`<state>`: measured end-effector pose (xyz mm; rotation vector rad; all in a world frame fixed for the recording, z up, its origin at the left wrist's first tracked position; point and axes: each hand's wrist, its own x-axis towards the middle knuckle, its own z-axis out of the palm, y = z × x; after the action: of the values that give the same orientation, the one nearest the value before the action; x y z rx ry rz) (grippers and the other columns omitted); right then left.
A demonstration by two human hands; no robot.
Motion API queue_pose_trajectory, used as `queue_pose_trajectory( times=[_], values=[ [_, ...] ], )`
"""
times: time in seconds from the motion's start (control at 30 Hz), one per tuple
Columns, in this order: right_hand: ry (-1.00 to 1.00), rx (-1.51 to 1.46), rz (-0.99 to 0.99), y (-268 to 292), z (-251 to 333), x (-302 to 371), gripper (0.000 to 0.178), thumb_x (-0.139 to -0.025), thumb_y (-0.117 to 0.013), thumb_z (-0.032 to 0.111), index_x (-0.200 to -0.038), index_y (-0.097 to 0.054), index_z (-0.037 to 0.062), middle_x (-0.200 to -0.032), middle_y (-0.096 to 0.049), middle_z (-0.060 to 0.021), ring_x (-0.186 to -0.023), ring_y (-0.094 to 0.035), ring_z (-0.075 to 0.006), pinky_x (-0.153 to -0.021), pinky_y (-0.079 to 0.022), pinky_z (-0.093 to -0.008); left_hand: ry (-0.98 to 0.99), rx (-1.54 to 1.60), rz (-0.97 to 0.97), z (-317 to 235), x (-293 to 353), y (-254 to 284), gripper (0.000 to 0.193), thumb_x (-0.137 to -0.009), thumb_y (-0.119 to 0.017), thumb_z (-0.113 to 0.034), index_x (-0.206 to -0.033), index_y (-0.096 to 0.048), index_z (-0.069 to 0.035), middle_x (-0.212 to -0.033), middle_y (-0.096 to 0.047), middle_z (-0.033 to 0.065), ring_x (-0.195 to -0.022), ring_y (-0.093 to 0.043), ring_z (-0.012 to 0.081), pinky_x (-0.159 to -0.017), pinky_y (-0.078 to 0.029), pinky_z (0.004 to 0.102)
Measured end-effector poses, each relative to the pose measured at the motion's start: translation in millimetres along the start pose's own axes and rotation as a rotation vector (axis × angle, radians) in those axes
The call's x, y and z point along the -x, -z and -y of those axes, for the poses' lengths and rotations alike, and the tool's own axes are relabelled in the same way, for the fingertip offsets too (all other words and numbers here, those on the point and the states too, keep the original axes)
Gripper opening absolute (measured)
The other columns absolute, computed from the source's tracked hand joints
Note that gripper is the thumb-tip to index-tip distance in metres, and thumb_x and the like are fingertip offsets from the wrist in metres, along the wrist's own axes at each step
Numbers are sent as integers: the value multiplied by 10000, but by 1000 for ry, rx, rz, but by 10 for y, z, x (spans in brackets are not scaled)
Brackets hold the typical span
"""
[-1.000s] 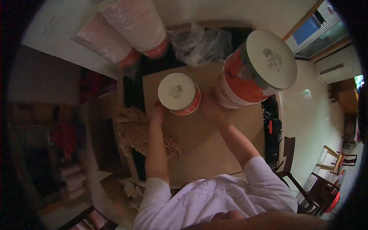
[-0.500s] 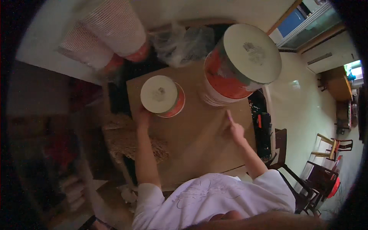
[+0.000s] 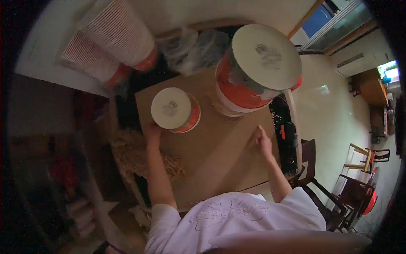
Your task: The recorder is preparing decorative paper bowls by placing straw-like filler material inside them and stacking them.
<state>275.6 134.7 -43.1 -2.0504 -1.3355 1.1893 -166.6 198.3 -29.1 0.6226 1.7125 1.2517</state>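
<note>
Two containers stand bottom-up on the brown cardboard sheet (image 3: 215,163) over the dark tabletop (image 3: 146,80): a short round red-and-white paper tub (image 3: 172,108) with a pale base, by the sheet's left edge, and a tall red-and-white paper tub stack (image 3: 266,57) near its far right corner, well apart from it. Left hand (image 3: 152,132) at the short tub's near left side, fingers mostly hidden in shade, can't tell if it grips. Right hand (image 3: 263,143) over the sheet by its right edge, half open, forefinger out, other fingers curled, nothing visible in it. Progress, judged from layout: these two placed out; two leaning pale-striped stacks with red ends, larger (image 3: 118,34) and smaller (image 3: 91,57), sit off the sheet past its far left corner, apparently not dealt with; crumpled clear plastic (image 3: 186,51) lies along the tabletop's far edge
</note>
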Motion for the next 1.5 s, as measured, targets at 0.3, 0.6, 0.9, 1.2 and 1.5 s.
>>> queue_pose_trajectory(
  times=[0.3,0.6,0.9,1.2,1.5],
  values=[
    [42,-882,250,-1466,1143,-253,220,-834,-481,172,-1003,-552,51,-749,-567,-7,-662,-518,-141,-614,-421,-257,-134,-116,195,259,-124,234,350,-781,-578,-189,-1096,-523,-47,-1047,-565,51,-912,-537,161,-718,-454,301],
    [136,-756,238,-1479,1665,-250,167,-841,-483,169,-842,-599,49,-706,-528,11,-661,-461,-103,-608,-389,-259,-283,-68,175,-191,162,1,407,-817,-541,-178,-1190,-464,-36,-1112,-544,66,-1021,-501,180,-840,-403,318],
    [154,-619,299,-1402,1547,-498,176,-834,-512,178,-711,-550,58,-653,-485,23,-596,-425,-73,-539,-344,-220,-112,5,41,-570,379,-136,421,-809,-555,-146,-1201,-448,-36,-1165,-504,69,-1014,-510,188,-815,-421,311],
    [326,-678,303,-1147,1671,-288,146,-835,-523,190,-869,-550,51,-789,-545,-39,-698,-489,-124,-605,-401,-266,-103,362,212,-279,295,104,419,-805,-527,-123,-1204,-430,-42,-1125,-515,74,-976,-524,168,-738,-465,293],
    [291,-801,690,-132,1777,764,143,-796,-526,38,-938,-539,30,-806,-550,-31,-708,-519,-114,-622,-439,-251,118,566,193,-41,1321,346,415,-829,-499,-172,-1210,-415,-28,-1138,-508,75,-979,-524,174,-747,-463,288]
  ],
)
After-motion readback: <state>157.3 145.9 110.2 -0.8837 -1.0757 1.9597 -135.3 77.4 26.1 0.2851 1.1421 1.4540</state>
